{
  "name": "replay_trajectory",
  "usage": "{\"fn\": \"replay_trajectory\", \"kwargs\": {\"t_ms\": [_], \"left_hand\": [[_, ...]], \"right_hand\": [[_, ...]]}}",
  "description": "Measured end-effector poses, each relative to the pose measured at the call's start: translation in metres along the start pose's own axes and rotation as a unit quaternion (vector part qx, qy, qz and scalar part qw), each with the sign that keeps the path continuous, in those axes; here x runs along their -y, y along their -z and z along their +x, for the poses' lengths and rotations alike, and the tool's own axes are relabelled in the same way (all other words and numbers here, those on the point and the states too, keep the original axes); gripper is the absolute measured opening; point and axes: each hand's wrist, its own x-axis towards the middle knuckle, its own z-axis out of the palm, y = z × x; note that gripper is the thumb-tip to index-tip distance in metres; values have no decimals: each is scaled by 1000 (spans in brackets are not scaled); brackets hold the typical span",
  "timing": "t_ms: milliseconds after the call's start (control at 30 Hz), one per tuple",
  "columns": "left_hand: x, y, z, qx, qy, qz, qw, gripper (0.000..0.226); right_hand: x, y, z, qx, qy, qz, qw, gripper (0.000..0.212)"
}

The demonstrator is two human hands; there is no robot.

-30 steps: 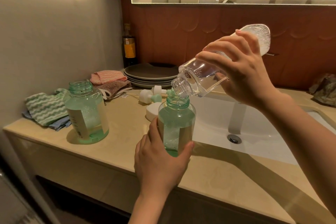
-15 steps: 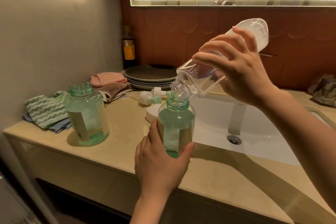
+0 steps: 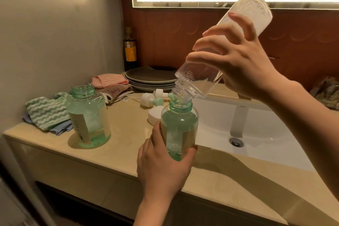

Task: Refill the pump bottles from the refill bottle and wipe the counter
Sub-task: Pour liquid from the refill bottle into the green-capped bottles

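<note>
The right hand (image 3: 244, 64) curls its fingers round the middle of the clear refill bottle (image 3: 200, 80), tipped mouth-down into the green pump bottle (image 3: 180, 123), which the left hand (image 3: 161, 167) clasps low at the counter (image 3: 128, 134); both look like stiff, light, perhaps slippery plastic.

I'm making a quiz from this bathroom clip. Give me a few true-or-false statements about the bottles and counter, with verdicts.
1. The right hand tips the clear refill bottle neck-down over the green bottle gripped by the left hand. True.
2. The second green bottle on the counter has its pump on. False: its mouth is open; loose pump heads lie nearby.
3. The plates are stacked in the sink. False: they stand on the counter.
4. Striped cloths lie left of the second green bottle. True.
</note>
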Motion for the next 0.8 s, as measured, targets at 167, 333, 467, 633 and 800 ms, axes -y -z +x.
{"fn": "replay_trajectory", "kwargs": {"t_ms": [167,333,467,633,800], "left_hand": [[1,-1,1,-10,-5,-1,1000,95],[1,-1,0,-19,-6,2,1000,97],[0,-3,1,-31,-3,12,999,99],[0,-3,1,-38,-3,16,999,101],[0,-3,1,-27,2,12,1000,100]], "right_hand": [[5,17,11,31,13,-9,999,38],[9,27,21,53,31,-18,998,37],[11,29,24,50,33,-31,998,34],[13,31,25,53,32,-30,998,35],[13,32,29,52,41,-46,997,37]]}}
